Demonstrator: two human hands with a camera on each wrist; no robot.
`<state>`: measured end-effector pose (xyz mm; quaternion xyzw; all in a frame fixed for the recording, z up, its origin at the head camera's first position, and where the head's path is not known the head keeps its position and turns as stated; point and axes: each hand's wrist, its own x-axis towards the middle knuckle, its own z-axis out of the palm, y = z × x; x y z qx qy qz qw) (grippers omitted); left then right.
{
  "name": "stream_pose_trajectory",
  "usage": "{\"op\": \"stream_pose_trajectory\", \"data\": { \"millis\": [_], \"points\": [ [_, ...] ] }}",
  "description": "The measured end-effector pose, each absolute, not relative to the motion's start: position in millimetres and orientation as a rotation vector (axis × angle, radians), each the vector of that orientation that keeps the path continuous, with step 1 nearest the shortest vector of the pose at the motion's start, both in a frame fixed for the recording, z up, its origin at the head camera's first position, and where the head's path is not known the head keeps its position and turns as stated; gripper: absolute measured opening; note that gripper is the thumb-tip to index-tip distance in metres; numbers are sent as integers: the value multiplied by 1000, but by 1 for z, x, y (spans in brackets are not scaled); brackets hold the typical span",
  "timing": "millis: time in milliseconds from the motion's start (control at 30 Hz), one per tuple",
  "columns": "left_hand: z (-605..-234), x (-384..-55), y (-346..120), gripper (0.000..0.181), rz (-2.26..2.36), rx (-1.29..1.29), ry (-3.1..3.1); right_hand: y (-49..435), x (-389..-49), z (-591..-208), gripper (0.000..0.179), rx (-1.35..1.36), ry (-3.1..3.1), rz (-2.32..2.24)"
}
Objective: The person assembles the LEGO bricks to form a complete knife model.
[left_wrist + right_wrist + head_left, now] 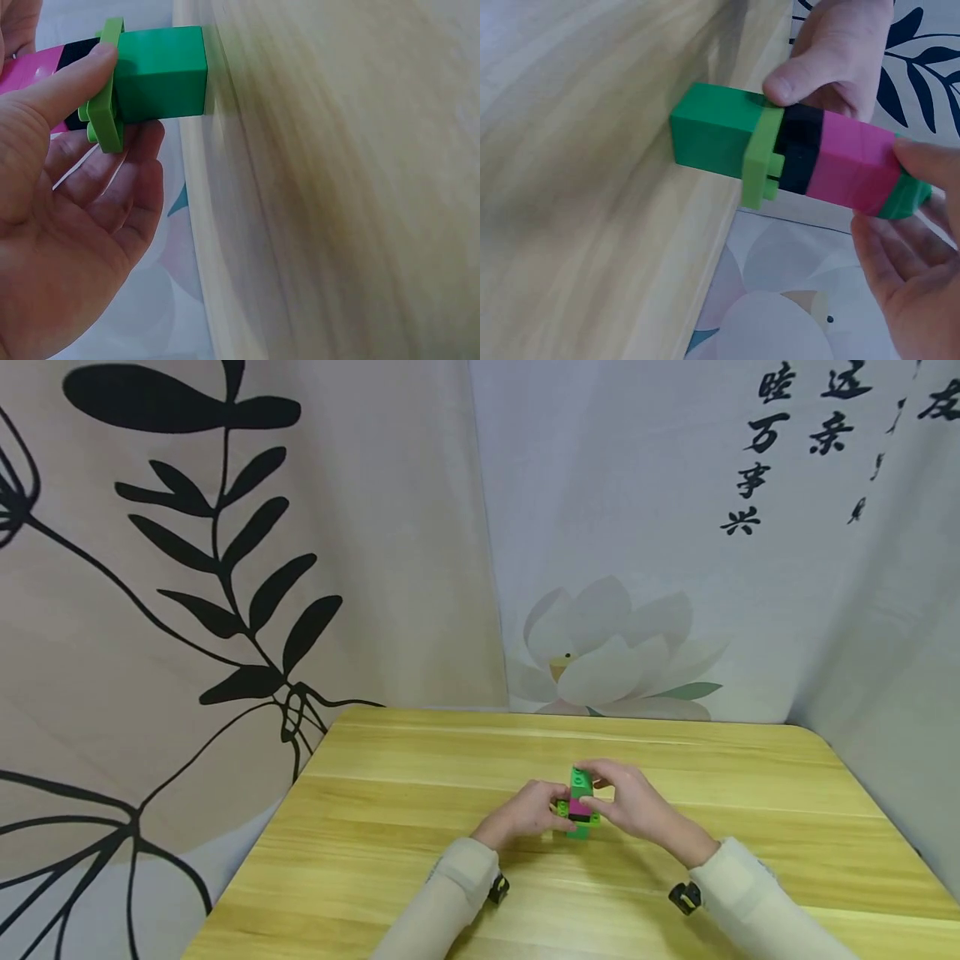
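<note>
A stack of toy building blocks stands upright between both hands at the middle of the table. From the bottom it has a green block (712, 127), a wider lime green plate (109, 124) with studs, a black block (801, 142), a magenta block (853, 163) and a green studded block (581, 779) on top. My left hand (527, 814) grips it low, thumb on the lime plate and fingers behind. The right hand (633, 799) pinches the upper part, thumb at the magenta block and fingers on the far side.
The wooden table (375, 860) reaches back to a curtain (405, 527) printed with plants, a lotus and writing. Both wrists carry small black devices, one on the left sleeve (457, 881) and one on the right sleeve (750, 893).
</note>
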<state>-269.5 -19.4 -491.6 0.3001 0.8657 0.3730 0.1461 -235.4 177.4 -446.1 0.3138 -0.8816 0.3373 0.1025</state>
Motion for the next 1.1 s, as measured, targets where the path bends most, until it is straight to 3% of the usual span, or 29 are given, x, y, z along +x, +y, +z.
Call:
{"op": "stream_pose_trajectory", "data": {
  "millis": [533,833,1100],
  "points": [
    [-491,-269,-21,33,1083,903,2495,188,-234,-471,52,880,-2734,1128],
    [-491,-266,-21,30,1115,859,2505,193,-237,-485,47,867,-2771,1185],
    [-493,-269,-19,48,1117,811,2532,193,-245,-489,46,803,-2742,1262]
  ]
}}
